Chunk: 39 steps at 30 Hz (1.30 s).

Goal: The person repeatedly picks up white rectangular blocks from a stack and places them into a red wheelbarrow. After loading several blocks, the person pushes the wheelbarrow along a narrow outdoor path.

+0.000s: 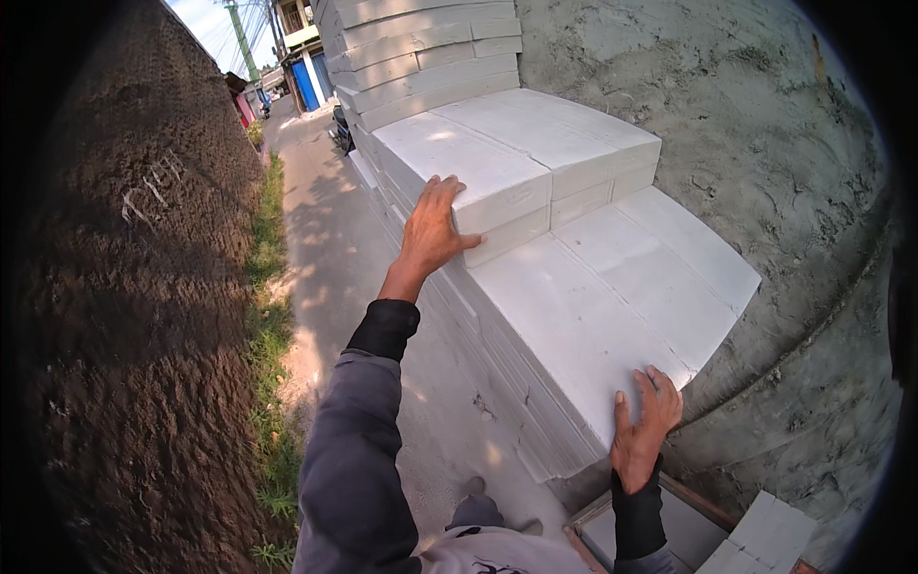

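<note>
My left hand (435, 230) rests against the near left corner of an upper pale grey lightweight concrete block (469, 167), its fingers spread and the thumb on the block's near face. My right hand (648, 426) is at the near end of a lower concrete block (574, 320), fingers apart, touching its top edge. Another lower block (679, 253) lies alongside it, next to the wall. A second upper block (564, 124) sits beside the one at my left hand. Neither hand wraps fully round a block.
Behind rises a taller stack of blocks (430, 48). A rough cement wall (746, 124) stands to the right, a dark textured wall (143, 287) to the left. Between runs a paved lane (335, 220) with a grass strip (273, 383). Smaller block pieces (770, 536) lie at lower right.
</note>
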Each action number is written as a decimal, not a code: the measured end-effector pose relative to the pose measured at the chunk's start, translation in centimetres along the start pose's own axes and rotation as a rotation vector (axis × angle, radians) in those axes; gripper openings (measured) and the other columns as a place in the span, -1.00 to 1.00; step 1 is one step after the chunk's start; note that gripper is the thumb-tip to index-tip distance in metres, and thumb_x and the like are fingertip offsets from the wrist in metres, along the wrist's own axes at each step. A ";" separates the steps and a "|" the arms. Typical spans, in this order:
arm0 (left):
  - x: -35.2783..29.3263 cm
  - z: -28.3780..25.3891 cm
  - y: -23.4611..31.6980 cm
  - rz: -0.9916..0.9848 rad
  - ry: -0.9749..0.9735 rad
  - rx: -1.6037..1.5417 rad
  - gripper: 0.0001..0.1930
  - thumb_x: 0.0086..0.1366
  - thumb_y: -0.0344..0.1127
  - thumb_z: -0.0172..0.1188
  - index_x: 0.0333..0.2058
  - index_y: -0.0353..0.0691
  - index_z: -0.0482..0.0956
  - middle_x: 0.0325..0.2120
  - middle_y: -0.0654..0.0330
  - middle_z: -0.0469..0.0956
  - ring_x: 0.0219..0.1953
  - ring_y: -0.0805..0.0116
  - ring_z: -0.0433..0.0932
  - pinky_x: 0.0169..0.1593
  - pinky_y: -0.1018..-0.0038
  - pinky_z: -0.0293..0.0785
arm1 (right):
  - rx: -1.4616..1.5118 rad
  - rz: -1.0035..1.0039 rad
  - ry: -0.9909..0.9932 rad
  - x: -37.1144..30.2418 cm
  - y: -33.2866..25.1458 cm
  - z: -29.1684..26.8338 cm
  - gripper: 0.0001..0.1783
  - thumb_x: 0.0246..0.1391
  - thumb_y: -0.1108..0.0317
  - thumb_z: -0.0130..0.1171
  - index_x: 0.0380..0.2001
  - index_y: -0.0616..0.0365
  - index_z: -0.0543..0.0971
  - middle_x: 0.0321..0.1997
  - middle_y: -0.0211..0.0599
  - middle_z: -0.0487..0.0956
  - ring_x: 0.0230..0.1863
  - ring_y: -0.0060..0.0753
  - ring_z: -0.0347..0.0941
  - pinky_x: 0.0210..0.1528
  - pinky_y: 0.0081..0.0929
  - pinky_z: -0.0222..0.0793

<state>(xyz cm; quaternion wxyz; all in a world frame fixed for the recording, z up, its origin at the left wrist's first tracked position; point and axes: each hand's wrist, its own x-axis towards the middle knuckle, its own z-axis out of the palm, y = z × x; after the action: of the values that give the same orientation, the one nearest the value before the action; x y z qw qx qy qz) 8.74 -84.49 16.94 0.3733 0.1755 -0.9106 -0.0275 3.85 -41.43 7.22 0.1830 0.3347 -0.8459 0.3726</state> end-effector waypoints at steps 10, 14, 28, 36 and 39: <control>-0.5 4.7 -2.5 0.181 0.262 -0.276 -0.06 -0.01 -0.14 0.62 0.27 -0.12 0.22 0.31 -0.03 0.25 0.50 -0.26 -0.02 0.46 -0.25 -0.05 | -0.356 -0.094 -0.206 5.3 -4.6 -1.8 -0.54 0.13 0.33 0.35 0.09 0.20 0.57 0.16 -0.05 0.50 0.27 0.05 0.31 0.42 0.08 0.04; -0.9 5.5 -3.8 0.187 0.256 -0.350 -0.15 0.12 -0.10 0.54 0.28 -0.10 0.20 0.31 -0.01 0.19 0.52 -0.21 -0.13 0.44 -0.37 -0.18 | -0.024 -0.144 -0.236 14.0 -9.5 2.7 -0.56 0.22 0.25 0.33 0.09 0.22 0.57 0.15 -0.04 0.51 0.26 0.03 0.35 0.37 -0.07 0.20; -1.8 11.4 -10.2 -0.473 0.268 -1.083 -0.06 0.51 0.39 -0.29 0.53 -0.22 -0.28 0.53 -0.23 -0.31 0.59 -0.15 -0.31 0.56 -0.05 -0.25 | 0.216 -0.458 0.271 32.4 -16.5 22.4 -0.52 0.44 -0.03 -0.01 0.08 0.09 0.64 0.22 -0.12 0.58 0.33 0.07 0.32 0.47 -0.05 0.04; -2.5 16.4 -8.8 -0.593 0.546 -1.124 0.01 0.49 0.44 -0.45 0.52 -0.33 -0.44 0.55 -0.19 -0.39 0.60 -0.10 -0.40 0.58 0.00 -0.32 | 0.170 -0.424 0.328 31.5 -16.8 23.2 -0.40 0.47 -0.15 -0.21 0.10 0.02 0.65 0.33 -0.15 0.50 0.46 0.02 0.16 0.53 0.01 -0.22; -2.5 16.5 -8.7 -0.600 0.579 -1.152 0.03 0.47 0.47 -0.48 0.52 -0.32 -0.44 0.54 -0.21 -0.40 0.60 -0.09 -0.42 0.58 -0.01 -0.33 | 0.178 -0.439 0.324 30.6 -17.5 23.2 -0.41 0.46 -0.15 -0.20 0.13 0.00 0.63 0.35 -0.15 0.47 0.48 -0.01 0.12 0.54 0.01 -0.25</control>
<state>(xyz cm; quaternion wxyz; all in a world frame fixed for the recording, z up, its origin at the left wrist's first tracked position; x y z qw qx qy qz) 1.55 -93.12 1.81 0.6102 0.1936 -0.5279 -0.5581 -6.94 -80.78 18.07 0.3622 0.4607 -0.6770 0.4453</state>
